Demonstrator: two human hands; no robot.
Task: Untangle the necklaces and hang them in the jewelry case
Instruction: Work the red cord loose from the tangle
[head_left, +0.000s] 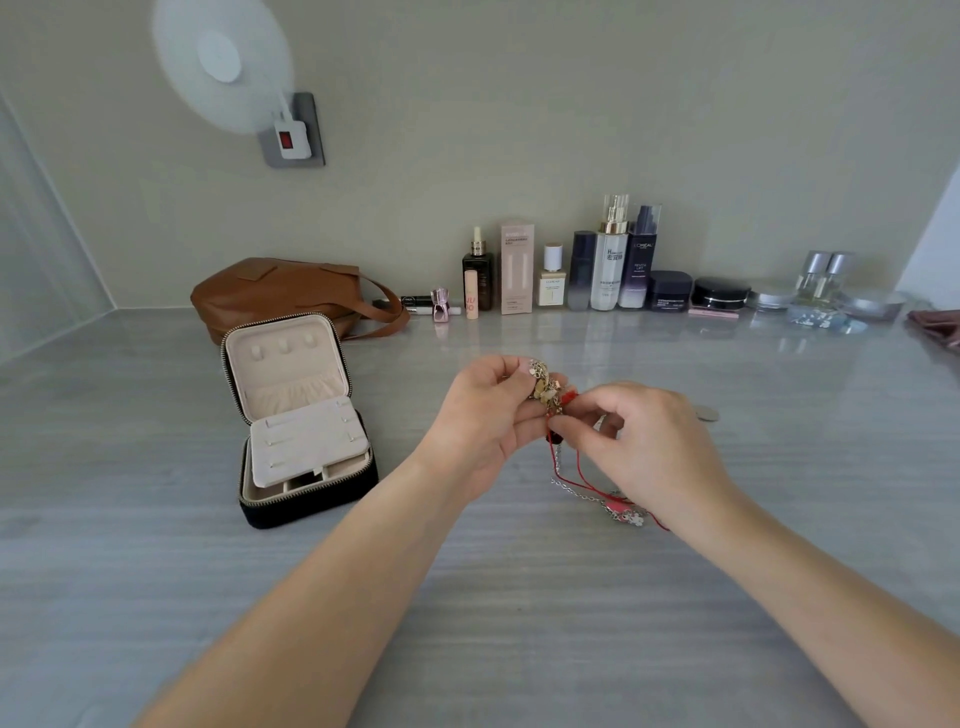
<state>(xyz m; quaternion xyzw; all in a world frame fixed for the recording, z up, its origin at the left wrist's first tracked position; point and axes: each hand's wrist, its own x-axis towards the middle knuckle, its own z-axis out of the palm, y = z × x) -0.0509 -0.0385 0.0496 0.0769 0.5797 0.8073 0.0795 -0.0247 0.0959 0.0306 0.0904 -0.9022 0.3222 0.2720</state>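
Observation:
A tangled bunch of necklaces (545, 387), gold chain with small discs, a red cord and a silver chain, is held above the grey table (467, 597). My left hand (488, 415) pinches the gold clump from the left. My right hand (639, 436) pinches the red cord just beside it. The red cord and the silver chain (576, 486) hang down to the table, ending in a pink charm (621, 506). The black jewelry case (301, 421) stands open to the left, its cream lid upright with three hooks and a gathered pocket.
A brown leather bag (280, 296) lies behind the case. A row of cosmetic bottles and jars (602, 270) lines the back wall. A small round silver item (707, 413) lies on the table to the right of my hands. Pink cloth (937, 325) sits at the right edge.

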